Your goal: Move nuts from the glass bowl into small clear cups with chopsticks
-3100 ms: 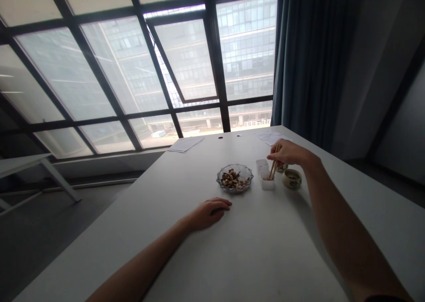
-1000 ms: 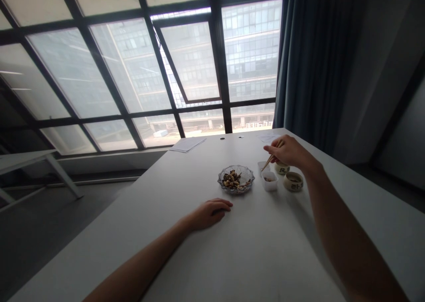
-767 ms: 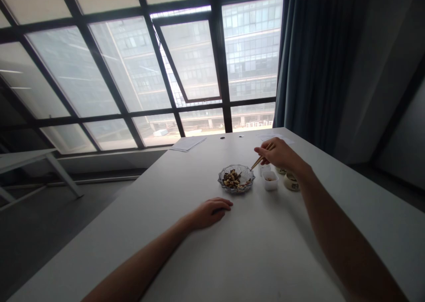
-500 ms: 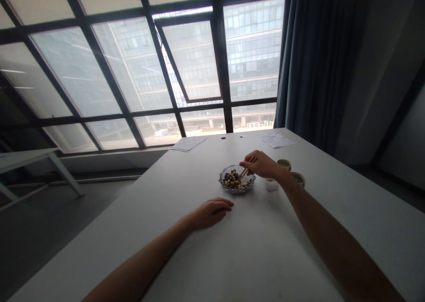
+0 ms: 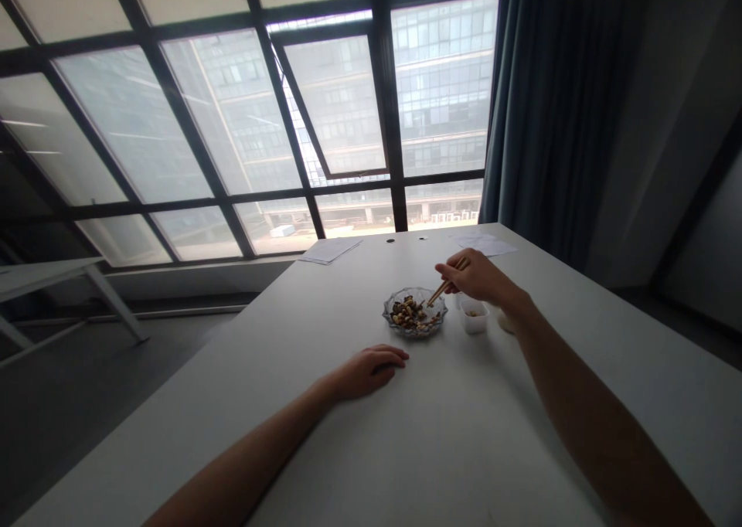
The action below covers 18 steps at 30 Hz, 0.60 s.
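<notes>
On my feed, the right hand (image 5: 476,275) is closed in a pinch around a pair of wooden chopsticks (image 5: 447,282), held up off the table. Their tips reach over the rim of a cut-glass dish (image 5: 414,313) heaped with dark and pale pieces of food (image 5: 407,312); I can't tell whether they grip a piece. Just right of the dish stands a small white plastic cup (image 5: 472,318), and a ceramic cup (image 5: 506,323) sits mostly hidden behind the right wrist. The left hand (image 5: 369,372) rests palm-down on the white table (image 5: 348,450), fingers loosely curled, holding nothing, near the dish but not touching it.
</notes>
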### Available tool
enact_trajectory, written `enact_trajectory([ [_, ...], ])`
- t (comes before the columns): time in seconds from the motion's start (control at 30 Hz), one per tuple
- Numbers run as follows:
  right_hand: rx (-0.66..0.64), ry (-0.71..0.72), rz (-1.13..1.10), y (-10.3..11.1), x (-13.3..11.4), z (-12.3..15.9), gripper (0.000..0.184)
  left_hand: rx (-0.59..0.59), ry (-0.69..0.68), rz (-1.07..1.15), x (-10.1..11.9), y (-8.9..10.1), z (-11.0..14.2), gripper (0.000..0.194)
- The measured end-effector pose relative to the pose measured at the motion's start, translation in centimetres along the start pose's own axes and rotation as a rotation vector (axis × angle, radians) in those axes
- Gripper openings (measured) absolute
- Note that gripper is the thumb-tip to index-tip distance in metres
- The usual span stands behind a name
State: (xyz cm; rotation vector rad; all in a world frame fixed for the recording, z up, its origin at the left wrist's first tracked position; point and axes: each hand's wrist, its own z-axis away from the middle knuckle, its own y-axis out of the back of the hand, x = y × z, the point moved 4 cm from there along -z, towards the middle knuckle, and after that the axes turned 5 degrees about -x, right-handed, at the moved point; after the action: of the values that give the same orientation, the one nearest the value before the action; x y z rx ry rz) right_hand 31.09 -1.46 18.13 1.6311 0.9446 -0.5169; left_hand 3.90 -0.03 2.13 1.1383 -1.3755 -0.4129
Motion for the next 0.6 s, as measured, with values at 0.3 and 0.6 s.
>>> enact_trajectory([
  [0.3, 0.148, -0.15, 0.119, 4.0, 0.8, 1.8, 0.038, 0.0, -0.009, -0.006, -1.0, 0.3, 1.0, 0.027],
  [0.6, 0.145, -0.137, 0.019, 3.2, 0.3, 1.4, 0.04, 0.004, -0.008, 0.005, -0.5, 0.3, 1.1, 0.027],
])
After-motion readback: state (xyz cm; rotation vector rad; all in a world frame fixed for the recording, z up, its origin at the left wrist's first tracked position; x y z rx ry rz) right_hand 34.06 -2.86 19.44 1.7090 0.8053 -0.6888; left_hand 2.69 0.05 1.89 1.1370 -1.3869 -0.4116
